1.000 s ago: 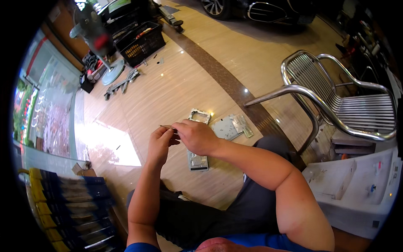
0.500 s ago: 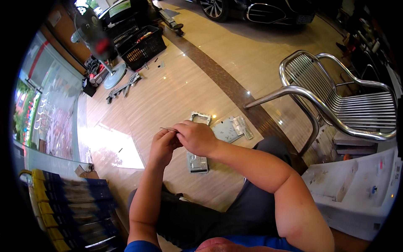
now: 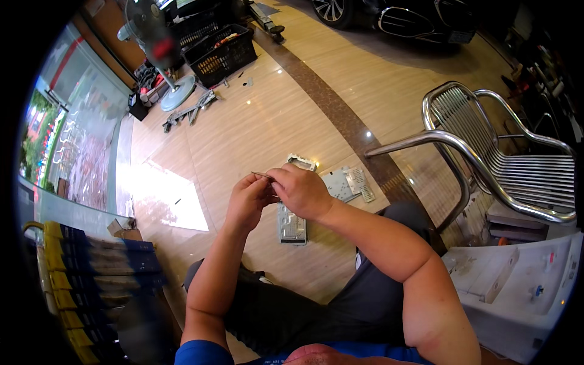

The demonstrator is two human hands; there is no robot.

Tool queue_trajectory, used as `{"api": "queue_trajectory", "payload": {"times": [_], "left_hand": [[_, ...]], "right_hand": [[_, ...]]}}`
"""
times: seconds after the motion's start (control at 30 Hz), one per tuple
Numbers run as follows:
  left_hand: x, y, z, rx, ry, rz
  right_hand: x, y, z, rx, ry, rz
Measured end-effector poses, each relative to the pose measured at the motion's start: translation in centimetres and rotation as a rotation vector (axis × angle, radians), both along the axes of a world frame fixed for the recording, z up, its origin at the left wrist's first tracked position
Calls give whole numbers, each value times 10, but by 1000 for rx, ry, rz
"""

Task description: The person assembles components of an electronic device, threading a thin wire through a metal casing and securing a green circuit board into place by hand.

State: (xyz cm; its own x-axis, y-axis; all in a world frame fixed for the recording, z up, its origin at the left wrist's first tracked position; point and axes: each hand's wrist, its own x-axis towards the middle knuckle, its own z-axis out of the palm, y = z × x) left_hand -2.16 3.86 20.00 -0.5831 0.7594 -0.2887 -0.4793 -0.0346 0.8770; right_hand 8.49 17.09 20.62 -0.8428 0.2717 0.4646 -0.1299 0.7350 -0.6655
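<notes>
1. Thin, narrow piece (image 3: 260, 174): at mid-frame, slightly left of centre. Lies along the top of the grip, one end projecting leftward past the fingertips; the other end is covered by fingers. Material cannot be told.
2. Left hand (image 3: 248, 199): fingers bent, pinching the piece from below.
3. Right hand (image 3: 301, 191): knuckles up, thumb and forefinger closed on the piece at its right-hand end. The two hands meet at the fingertips; exact finger contact partly hidden.
4. Metal housing (image 3: 292, 230): on the tiled floor (image 3: 243, 131), centre of frame, below the hands; upper end covered by the right hand.
5. Open rectangular frame (image 3: 310, 163): on the floor, just above the right hand in view, partly covered.
6. Flat grey plate (image 3: 340, 184): right of the right hand, with a perforated light strip (image 3: 361, 184) at its right edge.
7. Tubular metal armchair (image 3: 480, 152): right side of frame, well apart from the grip.
</notes>
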Motion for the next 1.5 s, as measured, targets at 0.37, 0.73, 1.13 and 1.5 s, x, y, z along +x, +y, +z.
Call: {"api": "queue_trajectory", "payload": {"times": [0.37, 0.73, 1.13, 1.5], "left_hand": [[3, 0, 2, -17, -36, -19], [3, 2, 2, -51, -28, -17], [4, 2, 0, -55, -15, -17], [7, 3, -4, -33, 52, -1]], "right_hand": [[-4, 1, 2, 14, -6, -8], [-6, -1, 2, 21, 20, -4], [-8, -4, 4, -20, 56, -10], [-8, -6, 6, -15, 28, 3]]}}
